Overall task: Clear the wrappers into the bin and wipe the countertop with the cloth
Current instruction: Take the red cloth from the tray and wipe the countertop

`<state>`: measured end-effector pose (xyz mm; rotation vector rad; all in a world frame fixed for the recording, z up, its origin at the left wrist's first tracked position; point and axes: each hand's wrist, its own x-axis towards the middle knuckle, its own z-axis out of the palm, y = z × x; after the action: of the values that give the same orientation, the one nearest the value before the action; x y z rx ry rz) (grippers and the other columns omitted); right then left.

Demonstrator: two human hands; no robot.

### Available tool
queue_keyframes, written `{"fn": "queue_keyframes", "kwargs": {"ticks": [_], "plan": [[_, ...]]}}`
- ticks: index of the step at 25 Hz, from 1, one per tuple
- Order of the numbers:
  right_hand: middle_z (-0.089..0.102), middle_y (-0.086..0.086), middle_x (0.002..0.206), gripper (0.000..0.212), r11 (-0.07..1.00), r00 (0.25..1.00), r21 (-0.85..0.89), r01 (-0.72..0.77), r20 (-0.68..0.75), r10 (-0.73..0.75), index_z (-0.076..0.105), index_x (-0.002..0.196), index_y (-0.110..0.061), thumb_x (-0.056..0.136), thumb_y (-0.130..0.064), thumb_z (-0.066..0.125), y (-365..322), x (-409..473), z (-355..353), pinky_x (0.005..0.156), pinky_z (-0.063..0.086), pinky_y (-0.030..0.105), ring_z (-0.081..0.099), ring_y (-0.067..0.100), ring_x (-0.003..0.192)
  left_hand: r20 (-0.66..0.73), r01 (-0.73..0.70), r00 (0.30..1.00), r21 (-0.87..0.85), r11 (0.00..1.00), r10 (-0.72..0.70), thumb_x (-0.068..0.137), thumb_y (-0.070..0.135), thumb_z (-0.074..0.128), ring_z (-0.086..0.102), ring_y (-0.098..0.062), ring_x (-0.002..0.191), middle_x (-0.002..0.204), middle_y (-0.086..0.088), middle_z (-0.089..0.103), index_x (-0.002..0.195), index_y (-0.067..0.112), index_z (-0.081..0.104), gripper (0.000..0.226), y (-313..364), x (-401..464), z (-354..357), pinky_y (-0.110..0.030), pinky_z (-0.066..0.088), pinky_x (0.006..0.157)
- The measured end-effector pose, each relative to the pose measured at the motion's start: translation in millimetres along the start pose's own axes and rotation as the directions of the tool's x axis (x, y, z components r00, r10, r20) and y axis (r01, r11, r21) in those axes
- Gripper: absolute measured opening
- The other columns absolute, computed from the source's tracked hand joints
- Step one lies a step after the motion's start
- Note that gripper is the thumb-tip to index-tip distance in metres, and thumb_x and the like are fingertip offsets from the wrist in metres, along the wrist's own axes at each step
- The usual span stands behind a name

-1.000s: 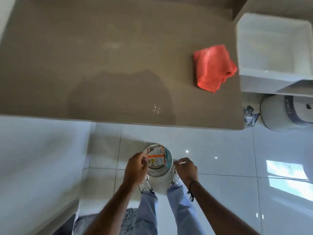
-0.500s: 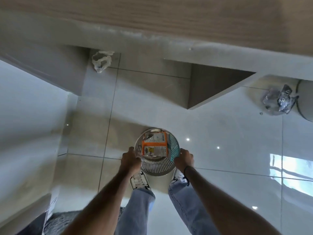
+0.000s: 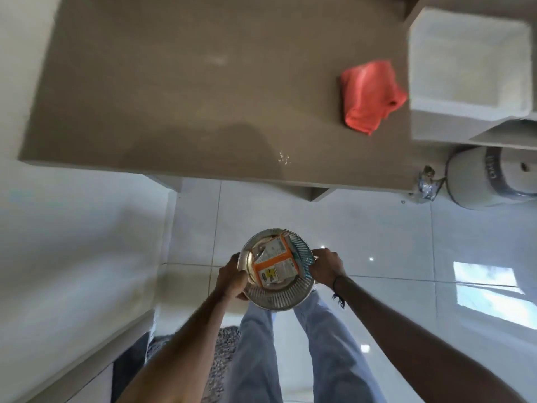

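A round metal mesh bin (image 3: pixel 276 298) hangs above the floor in front of my legs, held by its rim on both sides. My left hand (image 3: pixel 232 276) grips the left rim and my right hand (image 3: pixel 327 269) grips the right rim. Inside the bin lie an orange and white wrapper (image 3: pixel 276 264) and a teal one (image 3: pixel 302 254). A crumpled red cloth (image 3: pixel 370 96) rests on the brown countertop (image 3: pixel 180 82) at the right. A few small crumbs (image 3: pixel 284 158) sit near the counter's front edge.
A white sink basin (image 3: pixel 467 62) adjoins the counter on the right. Below it stand a grey cylindrical container (image 3: pixel 488 181) and a crumpled silver wrapper (image 3: pixel 427 184) on the tiled floor. A white cabinet wall runs along the left. A dark mat (image 3: pixel 220 353) lies by my feet.
Both hands closed on the bin's rim and lifted it off the floor. My head dipped toward the floor and came back up, so the countertop and cloth are in view again.
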<state>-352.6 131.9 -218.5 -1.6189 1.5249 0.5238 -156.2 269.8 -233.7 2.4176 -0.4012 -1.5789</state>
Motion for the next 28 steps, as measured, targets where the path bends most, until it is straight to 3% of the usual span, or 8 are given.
{"fn": "queue_keyframes", "kwargs": {"ticks": [4, 8, 12, 15, 18, 20, 23, 28], "plan": [[0.072, 0.009, 0.122, 0.046, 0.997, 0.998, -0.055, 0.062, 0.004, -0.062, 0.067, 0.129, -0.022, 0.082, -0.024, 0.064, -33, -65, -51, 0.096, 0.052, 0.033, 0.065, 0.029, 0.117, 0.057, 0.029, 0.998, -0.057, 0.998, -0.026, 0.103, 0.024, 0.051, 0.078, -0.040, 0.101, 0.129, -0.021, 0.071, 0.133, 0.017, 0.064, 0.034, 23, -65, -47, -0.053, 0.067, 0.082], [0.075, -0.005, 0.115, 0.041, 0.961, 0.959, -0.136, 0.241, -0.120, -0.257, 0.066, 0.126, -0.029, 0.086, -0.041, 0.061, -65, -94, -89, 0.093, 0.056, 0.034, 0.069, 0.019, 0.109, 0.029, -0.004, 1.000, -0.105, 0.994, 0.008, 0.101, 0.022, 0.055, 0.075, -0.043, 0.110, 0.128, -0.026, 0.072, 0.130, 0.011, 0.067, 0.033, 38, -77, -73, -0.055, 0.063, 0.093], [0.076, -0.010, 0.105, 0.029, 0.878, 0.733, -0.210, 0.431, -0.487, -0.476, 0.072, 0.106, -0.029, 0.081, -0.038, 0.060, -98, -87, -147, 0.078, 0.059, 0.031, 0.072, 0.015, 0.094, 0.026, 0.025, 0.999, -0.174, 0.984, -0.021, 0.104, 0.021, 0.051, 0.079, -0.041, 0.096, 0.118, -0.025, 0.075, 0.127, 0.012, 0.066, 0.029, 49, -75, -85, -0.057, 0.066, 0.080], [0.067, 0.007, 0.123, 0.053, 0.889, 0.649, -0.232, 0.395, -0.614, -0.449, 0.058, 0.128, -0.022, 0.079, -0.041, 0.062, -128, -51, -207, 0.082, 0.054, 0.042, 0.065, 0.034, 0.109, -0.028, 0.038, 0.999, -0.197, 0.980, -0.044, 0.105, 0.022, 0.048, 0.078, -0.042, 0.095, 0.121, -0.024, 0.073, 0.128, 0.012, 0.065, 0.030, 61, -72, -93, -0.058, 0.067, 0.077], [0.044, 0.012, 0.151, 0.091, 0.904, 0.696, -0.342, 0.258, -0.583, -0.420, 0.031, 0.152, -0.017, 0.075, -0.055, 0.062, -154, 0, -261, 0.109, 0.038, 0.050, 0.041, 0.035, 0.140, -0.026, 0.077, 0.996, -0.230, 0.970, -0.085, 0.108, 0.031, 0.047, 0.078, -0.042, 0.094, 0.122, -0.024, 0.072, 0.129, 0.011, 0.061, 0.032, 73, -69, -97, -0.058, 0.067, 0.070], [0.025, 0.009, 0.163, 0.101, 0.894, 0.767, -0.412, 0.176, -0.512, -0.387, 0.014, 0.157, -0.021, 0.077, -0.064, 0.058, -163, 31, -282, 0.119, 0.022, 0.055, 0.021, 0.033, 0.151, -0.012, 0.109, 0.993, -0.247, 0.963, -0.116, 0.108, 0.036, 0.046, 0.079, -0.041, 0.091, 0.121, -0.023, 0.072, 0.130, 0.012, 0.061, 0.036, 79, -67, -101, -0.057, 0.067, 0.066], [0.018, 0.007, 0.165, 0.100, 0.860, 0.858, -0.488, 0.145, -0.371, -0.355, 0.015, 0.156, -0.026, 0.076, -0.064, 0.060, -170, 65, -294, 0.120, 0.016, 0.059, 0.012, 0.036, 0.153, -0.012, 0.149, 0.987, -0.261, 0.954, -0.157, 0.109, 0.033, 0.046, 0.079, -0.042, 0.092, 0.123, -0.025, 0.071, 0.131, 0.011, 0.061, 0.035, 87, -62, -108, -0.056, 0.067, 0.069], [0.020, 0.007, 0.163, 0.086, 0.850, 0.847, -0.489, 0.199, -0.351, -0.400, 0.020, 0.155, -0.023, 0.082, -0.037, 0.063, -164, 78, -288, 0.119, 0.022, 0.060, 0.012, 0.037, 0.152, -0.011, 0.168, 0.984, -0.274, 0.947, -0.178, 0.108, 0.034, 0.049, 0.079, -0.042, 0.095, 0.124, -0.025, 0.071, 0.133, 0.009, 0.059, 0.037, 91, -57, -113, -0.056, 0.067, 0.073]]}}
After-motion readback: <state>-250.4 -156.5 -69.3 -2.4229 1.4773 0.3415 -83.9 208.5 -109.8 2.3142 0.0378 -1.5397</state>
